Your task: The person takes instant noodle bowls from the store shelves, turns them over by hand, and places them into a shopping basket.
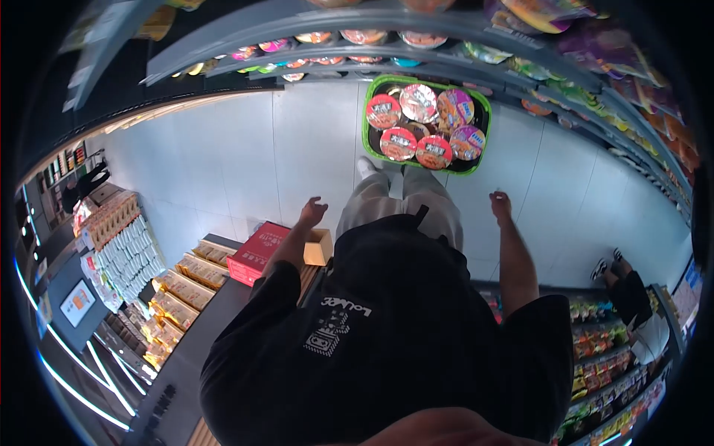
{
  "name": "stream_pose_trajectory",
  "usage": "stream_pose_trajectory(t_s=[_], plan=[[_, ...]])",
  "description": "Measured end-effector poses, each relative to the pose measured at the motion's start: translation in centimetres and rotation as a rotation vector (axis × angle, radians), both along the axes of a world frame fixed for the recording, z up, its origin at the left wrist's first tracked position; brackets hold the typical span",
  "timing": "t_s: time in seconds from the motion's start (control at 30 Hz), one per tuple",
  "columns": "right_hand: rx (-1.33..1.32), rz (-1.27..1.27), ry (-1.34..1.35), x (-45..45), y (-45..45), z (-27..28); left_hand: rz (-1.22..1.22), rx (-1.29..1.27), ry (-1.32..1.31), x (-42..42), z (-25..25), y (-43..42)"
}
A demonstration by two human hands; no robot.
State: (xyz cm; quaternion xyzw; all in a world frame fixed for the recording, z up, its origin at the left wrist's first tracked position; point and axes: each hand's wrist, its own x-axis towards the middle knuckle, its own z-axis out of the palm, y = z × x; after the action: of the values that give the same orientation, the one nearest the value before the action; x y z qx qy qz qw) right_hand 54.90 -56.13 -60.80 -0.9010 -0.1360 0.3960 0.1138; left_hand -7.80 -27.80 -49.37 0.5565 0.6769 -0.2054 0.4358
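Note:
A black basket with a bright green rim [365, 123] sits on the floor at my feet, against the shelf. Inside it are several instant noodle cups, some with red lids [399, 143] and others with purple and orange lids [467, 143]. My left hand [314, 212] hangs in the air left of my legs, near a red box, its fingers loosely bent and apart. On the other side, my right hand [500, 204] hangs below the basket's right corner, fingers loosely curled. Neither hand touches the basket, and I see nothing held in either.
Curved shelves [327, 37] of packaged food run along the far side. Behind me to the left stand a red box [260, 253], a small wooden box [318, 247] and trays of yellow packets [184, 288]. A person [632, 305] is by the shelves at right.

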Motion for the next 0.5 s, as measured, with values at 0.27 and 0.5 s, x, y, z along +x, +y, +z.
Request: stream_pose_trajectory(t_s=[0.27, 0.5], plan=[[-0.143, -0.030, -0.205, -0.8, 3.3, -6.2, -0.245, 0.018, 0.028, 4.3, -13.3, 10.9], [-0.050, -0.325, -0.251, -2.0, 9.6, -16.5, 0.194, 0.125, -0.095, 14.2, -30.8, 17.3]])
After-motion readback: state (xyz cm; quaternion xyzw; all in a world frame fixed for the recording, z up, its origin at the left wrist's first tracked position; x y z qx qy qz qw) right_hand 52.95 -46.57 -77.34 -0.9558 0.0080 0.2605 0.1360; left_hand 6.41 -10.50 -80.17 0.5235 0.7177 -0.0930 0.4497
